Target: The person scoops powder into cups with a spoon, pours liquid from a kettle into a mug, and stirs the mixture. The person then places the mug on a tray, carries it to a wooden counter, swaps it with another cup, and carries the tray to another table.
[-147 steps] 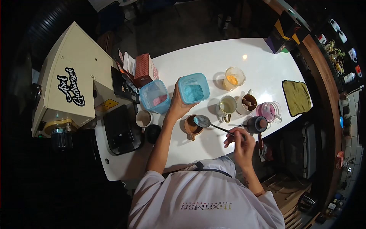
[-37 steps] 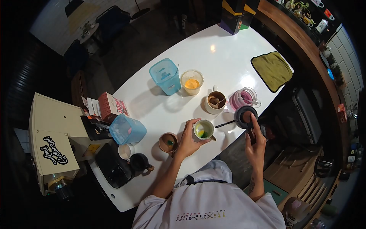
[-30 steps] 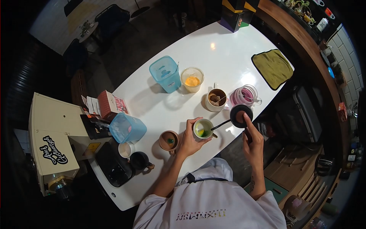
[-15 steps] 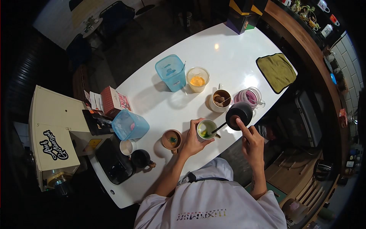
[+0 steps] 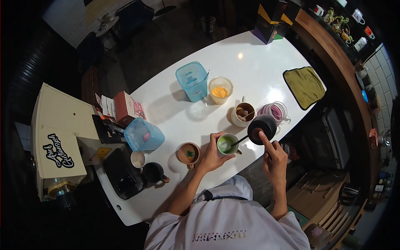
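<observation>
My left hand [image 5: 213,157] is wrapped round a pale mug [image 5: 221,141] with green liquid in it, tilted slightly at the table's near edge. Over this mug reaches the thin dark spout of a black gooseneck kettle [image 5: 266,125]. My right hand [image 5: 273,160] holds the kettle, its index finger stretched onto the brownish lid; the handle is hidden under the hand. Left of my left hand stands a brown cup [image 5: 183,157] with brownish liquid and a green patch. Beyond the kettle are a mug with a tea bag [image 5: 238,121] and a ribbed glass mug of purple stuff [image 5: 284,110].
On the white table [image 5: 166,98] stand a blue container [image 5: 193,89], a cup with orange contents [image 5: 221,100] and another blue container [image 5: 152,141]. A black cup [image 5: 153,173] sits beside the cream machine [image 5: 54,112]. A green cloth [image 5: 304,88] lies at the right.
The green in the held mug has turned from dark streaks to a paler, more even liquid. Both hands keep nearly the same place; the view has shifted slightly.
</observation>
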